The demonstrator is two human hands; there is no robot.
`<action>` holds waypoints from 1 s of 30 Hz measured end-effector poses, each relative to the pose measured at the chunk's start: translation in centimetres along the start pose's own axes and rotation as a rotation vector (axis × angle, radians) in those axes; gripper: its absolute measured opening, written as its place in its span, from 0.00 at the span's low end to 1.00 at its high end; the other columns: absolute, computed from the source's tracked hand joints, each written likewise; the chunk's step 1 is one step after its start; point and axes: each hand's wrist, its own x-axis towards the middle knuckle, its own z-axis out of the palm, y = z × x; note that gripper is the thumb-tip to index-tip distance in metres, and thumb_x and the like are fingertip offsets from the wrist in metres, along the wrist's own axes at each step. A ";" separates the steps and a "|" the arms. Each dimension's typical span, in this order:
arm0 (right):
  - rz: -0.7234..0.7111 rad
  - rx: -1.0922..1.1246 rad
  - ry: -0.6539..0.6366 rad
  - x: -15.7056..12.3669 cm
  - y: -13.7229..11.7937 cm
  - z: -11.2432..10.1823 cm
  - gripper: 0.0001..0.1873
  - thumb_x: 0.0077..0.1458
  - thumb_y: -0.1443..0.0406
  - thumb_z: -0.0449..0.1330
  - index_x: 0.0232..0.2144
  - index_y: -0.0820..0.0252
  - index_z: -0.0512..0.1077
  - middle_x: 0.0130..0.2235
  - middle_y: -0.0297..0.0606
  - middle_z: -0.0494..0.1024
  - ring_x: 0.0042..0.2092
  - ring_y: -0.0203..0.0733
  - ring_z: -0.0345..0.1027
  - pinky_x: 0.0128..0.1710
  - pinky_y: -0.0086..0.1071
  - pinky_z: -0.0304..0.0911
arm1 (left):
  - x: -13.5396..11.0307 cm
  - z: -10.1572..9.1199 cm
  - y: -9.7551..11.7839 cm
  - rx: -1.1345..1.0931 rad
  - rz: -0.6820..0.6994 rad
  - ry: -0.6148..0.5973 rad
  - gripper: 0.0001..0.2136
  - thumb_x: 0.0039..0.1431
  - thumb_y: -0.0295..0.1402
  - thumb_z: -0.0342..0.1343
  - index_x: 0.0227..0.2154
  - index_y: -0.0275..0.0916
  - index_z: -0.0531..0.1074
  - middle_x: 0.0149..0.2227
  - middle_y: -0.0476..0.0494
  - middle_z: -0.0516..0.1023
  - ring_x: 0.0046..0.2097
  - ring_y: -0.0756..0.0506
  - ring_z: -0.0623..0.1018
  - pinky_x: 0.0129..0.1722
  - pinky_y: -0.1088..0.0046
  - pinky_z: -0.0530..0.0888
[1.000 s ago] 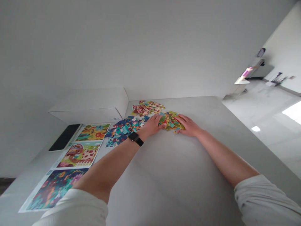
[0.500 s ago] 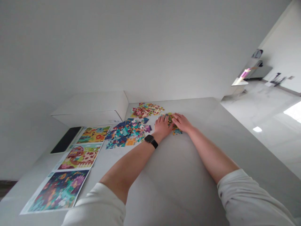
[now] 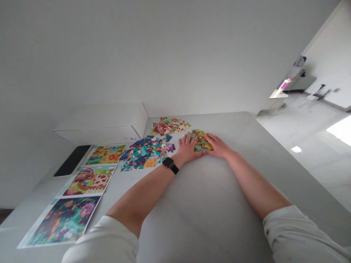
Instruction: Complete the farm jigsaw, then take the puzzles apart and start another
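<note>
Between my two hands lies a heap of yellow-green jigsaw pieces (image 3: pixel 202 141) on the pale table (image 3: pixel 192 208). My left hand (image 3: pixel 188 149), with a black watch on its wrist, rests along the heap's left side with its fingers spread. On the opposite side my right hand (image 3: pixel 218 147) is cupped against the pieces, fingers stretched out. Both thumbs come close together at the near edge of the heap. Left of my left hand sits a larger pile of blue and teal jigsaw pieces (image 3: pixel 145 151). A pile of red and cream pieces (image 3: pixel 170 126) is behind it, near the wall.
Three printed pictures stand in a column at the left: a lion scene (image 3: pixel 105 155), a farm scene (image 3: pixel 89 180) and a dark blue scene (image 3: pixel 64 220). Beside them are a black phone (image 3: pixel 72 160) and a white box (image 3: pixel 101 124). The table meets a wall behind.
My hands have moved apart to the two sides of the yellow-green heap, so more of it shows. The view has shifted slightly.
</note>
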 end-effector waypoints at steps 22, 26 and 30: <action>0.169 -0.093 0.046 -1.8 -0.5 0.2 0.54 0.59 0.38 0.63 0.76 0.58 0.55 0.75 0.59 0.60 0.75 0.67 0.54 0.73 0.63 0.52 | -11.3 -5.7 -9.4 -0.023 0.001 0.239 0.33 0.68 0.46 0.58 0.72 0.43 0.60 0.75 0.32 0.61 0.76 0.32 0.60 0.75 0.47 0.59; 0.187 -0.078 0.188 -2.1 -2.3 -0.3 0.46 0.63 0.42 0.60 0.74 0.57 0.59 0.74 0.56 0.62 0.75 0.67 0.53 0.72 0.63 0.56 | -15.5 -7.3 -14.6 -0.075 -0.195 0.342 0.30 0.68 0.41 0.57 0.69 0.39 0.64 0.70 0.32 0.70 0.73 0.34 0.67 0.74 0.53 0.64; 0.054 -0.032 0.351 -1.2 -7.2 -0.6 0.33 0.70 0.49 0.51 0.70 0.56 0.66 0.68 0.53 0.70 0.72 0.61 0.59 0.72 0.59 0.56 | -16.9 -8.1 -17.6 -0.106 -0.296 0.390 0.27 0.68 0.39 0.56 0.68 0.38 0.66 0.67 0.33 0.73 0.69 0.35 0.71 0.71 0.56 0.69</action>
